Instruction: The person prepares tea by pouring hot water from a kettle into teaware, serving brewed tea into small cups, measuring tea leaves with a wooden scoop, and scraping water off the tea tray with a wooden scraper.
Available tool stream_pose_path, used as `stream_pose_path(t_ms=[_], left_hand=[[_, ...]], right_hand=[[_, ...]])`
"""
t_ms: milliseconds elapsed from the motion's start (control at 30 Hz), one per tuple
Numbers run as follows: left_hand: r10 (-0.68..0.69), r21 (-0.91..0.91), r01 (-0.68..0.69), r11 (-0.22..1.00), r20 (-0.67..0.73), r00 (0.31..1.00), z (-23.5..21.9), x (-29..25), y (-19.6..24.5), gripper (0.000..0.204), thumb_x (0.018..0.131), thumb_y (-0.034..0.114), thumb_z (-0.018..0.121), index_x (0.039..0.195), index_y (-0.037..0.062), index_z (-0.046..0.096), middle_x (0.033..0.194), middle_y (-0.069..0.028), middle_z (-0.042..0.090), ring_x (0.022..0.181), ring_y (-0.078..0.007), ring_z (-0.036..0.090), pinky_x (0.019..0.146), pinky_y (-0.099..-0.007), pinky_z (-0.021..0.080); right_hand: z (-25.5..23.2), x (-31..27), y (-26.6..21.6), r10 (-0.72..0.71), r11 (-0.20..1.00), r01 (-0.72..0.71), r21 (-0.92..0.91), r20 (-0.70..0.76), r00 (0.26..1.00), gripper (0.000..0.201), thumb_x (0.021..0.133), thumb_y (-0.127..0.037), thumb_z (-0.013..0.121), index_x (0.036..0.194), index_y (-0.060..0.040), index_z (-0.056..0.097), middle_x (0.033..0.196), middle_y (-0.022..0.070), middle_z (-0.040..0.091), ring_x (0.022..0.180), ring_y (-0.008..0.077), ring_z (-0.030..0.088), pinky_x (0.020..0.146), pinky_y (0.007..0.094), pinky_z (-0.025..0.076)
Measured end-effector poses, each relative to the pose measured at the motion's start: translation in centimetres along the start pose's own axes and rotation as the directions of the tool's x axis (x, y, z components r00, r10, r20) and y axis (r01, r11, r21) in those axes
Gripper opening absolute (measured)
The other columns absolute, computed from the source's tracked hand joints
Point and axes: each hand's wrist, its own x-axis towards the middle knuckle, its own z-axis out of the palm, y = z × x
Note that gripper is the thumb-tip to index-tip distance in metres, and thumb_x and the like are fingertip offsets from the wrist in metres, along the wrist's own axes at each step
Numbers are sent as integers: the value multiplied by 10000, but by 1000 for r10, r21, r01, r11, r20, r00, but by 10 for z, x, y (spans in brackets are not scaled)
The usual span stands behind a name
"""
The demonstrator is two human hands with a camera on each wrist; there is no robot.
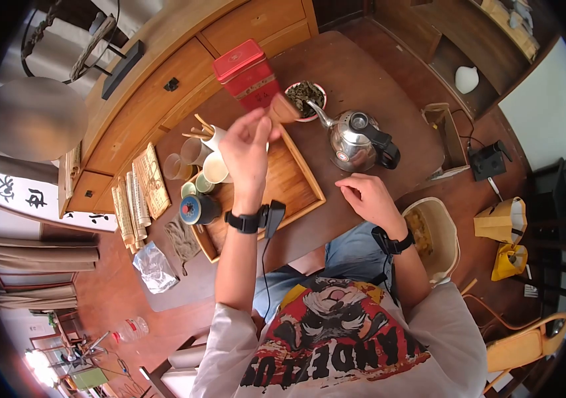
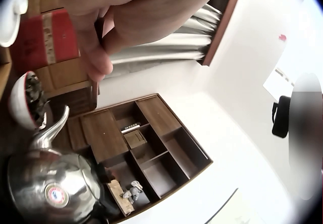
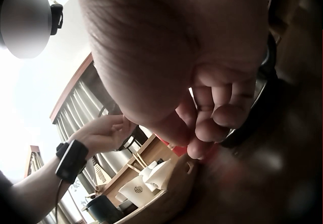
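Note:
My left hand [image 1: 246, 149] is raised over the wooden tray [image 1: 299, 176], its thumb and fingers pinching a small brown, wood-coloured scoop-like piece [image 1: 285, 108], blurred in the head view. Just beyond it stand a red tin [image 1: 246, 73] and a bowl filled with dark tea leaves [image 1: 307, 96]. The left wrist view shows the white bowl [image 2: 19, 102] beside the kettle's spout. My right hand [image 1: 370, 199] is near the table's front edge, fingers loosely bent and holding nothing. Close beyond it is the steel kettle [image 1: 352, 142], black handle toward the right.
On the tray's left part are pale cups [image 1: 215, 167], a dark lidded jar [image 1: 200, 209] and a white holder with wooden sticks [image 1: 214, 137]. Bamboo rolls [image 1: 130, 207] and a clear plastic bag [image 1: 156, 267] lie further left. A bin [image 1: 439, 232] stands at the right below the table.

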Motion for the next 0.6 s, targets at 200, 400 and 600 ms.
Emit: stream_pose_path(t_ms=[200,400,600], left_hand=[[400,459,-364,810,21,916,36,33,21,208,1057,4,703,1222,-85,792,1010,-166,851,899,-185,829,867,-301,632],[354,373,-317,872,-33,935,47,39,-9,227,999,33,753,1202,-43,821,988,-171,856,917,-179,829,853,-311,616],[279,339,-253,906,-30,960,37,28,-32,205,984,31,753,1167,-23,828,958,-161,848,866,-181,811,819,-323,628]], right_hand=[[-10,-7,-6,29,999,-29,-18,-12,1000,141,989,-56,725,1095,-13,806,953,176,766,812,385,748,722,436,583],[-16,-13,-3,16,999,-17,-38,-32,999,134,987,-54,728,1090,-9,799,943,176,754,803,388,740,712,436,576],[-14,-9,-8,52,999,-51,-19,33,998,160,994,-41,727,1132,-9,801,893,159,720,697,309,687,652,387,531]])
